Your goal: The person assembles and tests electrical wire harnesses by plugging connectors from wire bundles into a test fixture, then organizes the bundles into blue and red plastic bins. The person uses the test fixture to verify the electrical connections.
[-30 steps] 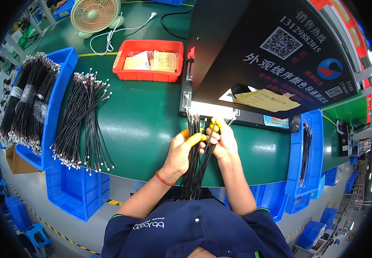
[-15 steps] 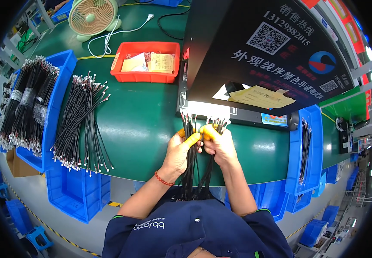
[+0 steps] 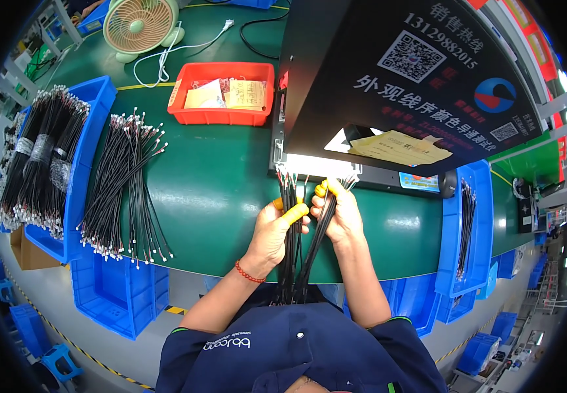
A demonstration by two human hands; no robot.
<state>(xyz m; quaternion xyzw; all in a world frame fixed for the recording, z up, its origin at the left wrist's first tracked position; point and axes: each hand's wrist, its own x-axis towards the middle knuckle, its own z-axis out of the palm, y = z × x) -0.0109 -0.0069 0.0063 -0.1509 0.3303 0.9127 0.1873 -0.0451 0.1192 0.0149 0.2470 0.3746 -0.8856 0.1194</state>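
My left hand (image 3: 275,230), with yellow coverings on thumb and finger, is closed around a bundle of black cables (image 3: 289,255) with small white connectors at their far ends. My right hand (image 3: 341,213), its fingertips also covered in yellow, grips a second bundle of black cables (image 3: 319,243) that slants down toward my lap. Both bundles' connector ends lie by the brightly lit opening of a black test machine (image 3: 375,85). To the left a loose pile of similar cables (image 3: 126,187) rests on the green table (image 3: 211,216).
At the far left a blue bin (image 3: 103,111) bears tied cable bundles (image 3: 41,157). A red tray (image 3: 224,118) with paper slips stands behind my hands, and a green fan (image 3: 140,26) beyond it. On the right, a blue tray (image 3: 450,255) holds more cables.
My right hand has shifted slightly right, and its bundle's connector ends have moved right and now slant outward. My left hand stays nearly in place, holding its bundle.
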